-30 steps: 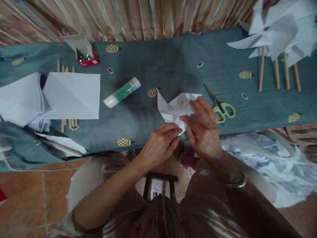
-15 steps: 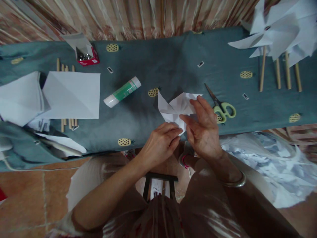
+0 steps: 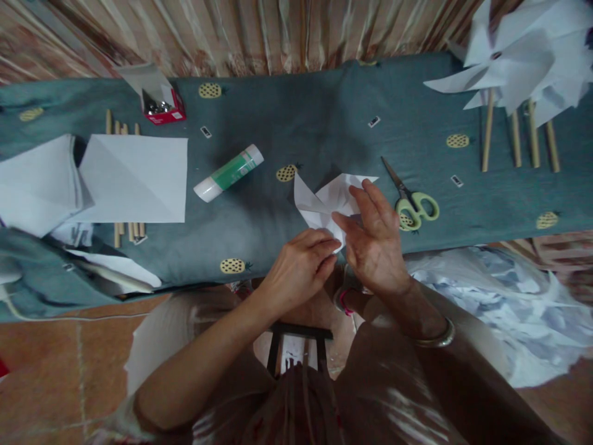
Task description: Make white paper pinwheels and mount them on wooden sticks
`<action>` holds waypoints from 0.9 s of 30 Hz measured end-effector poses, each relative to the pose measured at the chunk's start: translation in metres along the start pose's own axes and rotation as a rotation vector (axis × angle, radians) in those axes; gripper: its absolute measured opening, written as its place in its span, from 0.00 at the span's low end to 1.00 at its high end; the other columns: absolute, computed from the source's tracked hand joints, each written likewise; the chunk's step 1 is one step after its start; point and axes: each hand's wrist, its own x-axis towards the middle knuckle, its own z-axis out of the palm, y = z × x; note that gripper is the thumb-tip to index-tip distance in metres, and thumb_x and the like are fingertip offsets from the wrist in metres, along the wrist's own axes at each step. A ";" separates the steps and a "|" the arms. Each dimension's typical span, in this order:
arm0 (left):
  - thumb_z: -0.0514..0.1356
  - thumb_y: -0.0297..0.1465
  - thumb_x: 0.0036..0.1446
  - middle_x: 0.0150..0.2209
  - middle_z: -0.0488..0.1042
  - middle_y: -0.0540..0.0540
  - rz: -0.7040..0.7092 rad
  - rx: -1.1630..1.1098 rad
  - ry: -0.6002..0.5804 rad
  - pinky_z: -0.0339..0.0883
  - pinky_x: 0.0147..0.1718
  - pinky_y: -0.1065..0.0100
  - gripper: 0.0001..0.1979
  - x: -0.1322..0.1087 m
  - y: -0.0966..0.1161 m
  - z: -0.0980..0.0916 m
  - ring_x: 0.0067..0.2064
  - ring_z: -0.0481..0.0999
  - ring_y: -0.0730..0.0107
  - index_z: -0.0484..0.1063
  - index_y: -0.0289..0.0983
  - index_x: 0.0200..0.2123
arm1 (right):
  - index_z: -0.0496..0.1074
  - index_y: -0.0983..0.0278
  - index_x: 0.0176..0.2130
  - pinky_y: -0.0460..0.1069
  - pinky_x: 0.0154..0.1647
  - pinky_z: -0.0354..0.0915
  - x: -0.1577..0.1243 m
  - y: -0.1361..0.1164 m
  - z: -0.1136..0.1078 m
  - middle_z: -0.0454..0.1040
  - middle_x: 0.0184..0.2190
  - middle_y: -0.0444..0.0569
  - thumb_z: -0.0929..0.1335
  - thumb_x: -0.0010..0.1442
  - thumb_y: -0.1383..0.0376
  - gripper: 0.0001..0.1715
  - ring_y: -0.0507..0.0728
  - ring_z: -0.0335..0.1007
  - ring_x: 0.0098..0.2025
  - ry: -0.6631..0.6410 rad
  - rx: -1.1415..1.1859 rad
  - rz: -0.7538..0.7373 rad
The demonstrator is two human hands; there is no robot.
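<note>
A white folded paper pinwheel shape (image 3: pixel 330 199) lies on the grey-blue cloth (image 3: pixel 296 123) near its front edge. My left hand (image 3: pixel 299 269) is curled, its fingertips pinching the paper's near corner. My right hand (image 3: pixel 373 241) rests over the paper's right side, fingers spread and extended, thumb pressing toward the same corner. Green-handled scissors (image 3: pixel 412 201) lie just right of my right hand. A glue stick (image 3: pixel 228 172) with a green label lies to the left of the paper.
White paper sheets (image 3: pixel 134 179) and wooden sticks (image 3: pixel 123 179) lie at the left, with a red box of pins (image 3: pixel 163 106) behind them. Finished white pinwheels on sticks (image 3: pixel 514 68) lie at the far right. Paper scraps in a plastic bag (image 3: pixel 500 303) sit on the floor at right.
My right hand has shifted slightly left over the paper. The left hand keeps its pinch in the same place.
</note>
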 end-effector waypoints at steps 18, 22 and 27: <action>0.56 0.27 0.64 0.38 0.79 0.43 0.020 -0.047 0.113 0.73 0.42 0.64 0.09 0.003 0.000 -0.016 0.41 0.78 0.66 0.77 0.34 0.42 | 0.67 0.57 0.58 0.66 0.61 0.59 -0.005 0.003 0.003 0.61 0.65 0.53 0.58 0.67 0.69 0.23 0.66 0.43 0.72 -0.093 -0.007 -0.029; 0.57 0.27 0.63 0.38 0.80 0.43 0.012 -0.003 0.157 0.72 0.42 0.64 0.10 0.008 -0.005 -0.025 0.41 0.77 0.66 0.78 0.36 0.43 | 0.70 0.55 0.56 0.67 0.63 0.55 -0.005 0.003 0.001 0.60 0.66 0.51 0.57 0.66 0.72 0.26 0.67 0.41 0.73 -0.152 -0.013 0.048; 0.58 0.28 0.63 0.39 0.80 0.44 -0.109 -0.027 0.233 0.71 0.44 0.65 0.09 0.011 -0.015 -0.037 0.42 0.77 0.66 0.79 0.37 0.41 | 0.70 0.58 0.55 0.67 0.63 0.55 -0.006 0.004 -0.001 0.59 0.67 0.52 0.57 0.65 0.72 0.25 0.65 0.39 0.73 -0.170 -0.019 0.008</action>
